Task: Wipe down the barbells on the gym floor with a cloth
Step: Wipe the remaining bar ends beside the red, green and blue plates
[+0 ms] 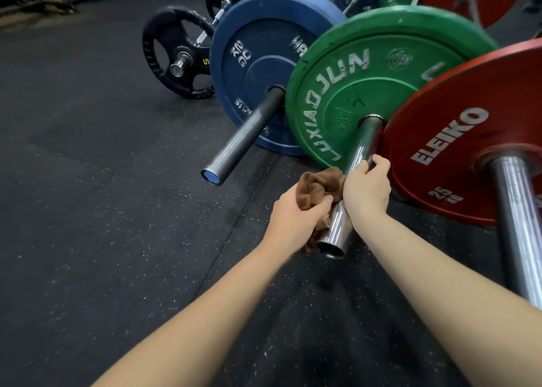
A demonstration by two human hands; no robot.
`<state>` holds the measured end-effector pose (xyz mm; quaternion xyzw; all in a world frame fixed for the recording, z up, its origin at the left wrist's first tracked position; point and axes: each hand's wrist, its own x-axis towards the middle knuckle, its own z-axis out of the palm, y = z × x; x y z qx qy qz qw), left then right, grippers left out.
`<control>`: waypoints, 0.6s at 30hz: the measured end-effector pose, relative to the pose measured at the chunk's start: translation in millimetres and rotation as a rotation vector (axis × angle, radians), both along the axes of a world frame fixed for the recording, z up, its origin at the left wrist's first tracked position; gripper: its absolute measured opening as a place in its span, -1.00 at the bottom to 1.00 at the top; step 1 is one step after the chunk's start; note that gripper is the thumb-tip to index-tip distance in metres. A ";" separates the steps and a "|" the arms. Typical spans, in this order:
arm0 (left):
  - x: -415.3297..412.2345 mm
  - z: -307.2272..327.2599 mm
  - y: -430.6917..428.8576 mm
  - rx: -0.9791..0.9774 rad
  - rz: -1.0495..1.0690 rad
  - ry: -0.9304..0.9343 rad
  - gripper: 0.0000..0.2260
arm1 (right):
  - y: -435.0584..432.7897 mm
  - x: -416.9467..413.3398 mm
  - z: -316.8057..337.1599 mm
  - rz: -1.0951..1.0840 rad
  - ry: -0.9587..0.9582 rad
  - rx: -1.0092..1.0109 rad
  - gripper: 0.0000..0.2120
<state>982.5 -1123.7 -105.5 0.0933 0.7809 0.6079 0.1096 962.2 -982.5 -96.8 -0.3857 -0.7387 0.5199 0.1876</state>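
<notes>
A: Black speckled floor (117, 225) around you; the red plate (457, 164) runs off the right edge.
B: Your right hand (366, 188) grips the chrome sleeve (337, 225) of the green plate (346, 87).
A: Your left hand (293, 218) clamps the brown cloth (319, 183) against it, cloth partly hidden.

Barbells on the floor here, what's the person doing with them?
A person is wiping the end of the bar that carries the green plate. The left hand holds a bunched brown cloth against the bar's side, and the right hand grips the bar nearer the plate. Bars with a blue plate and a red plate lie alongside.
</notes>
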 end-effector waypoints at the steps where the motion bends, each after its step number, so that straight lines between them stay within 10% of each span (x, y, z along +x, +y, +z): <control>1: -3.1 5.0 2.2 -0.031 -0.004 -0.001 -0.87 | -1.4 0.5 0.3 -0.004 0.001 0.002 -0.61; 14: 30.5 6.1 -28.8 -0.137 -0.028 -0.007 -0.83 | -4.6 2.5 4.5 0.002 -0.058 0.086 -0.59; 18: 18.4 19.1 -57.5 -0.164 -0.054 0.047 -0.82 | -11.0 6.4 8.2 0.049 -0.127 0.389 -0.58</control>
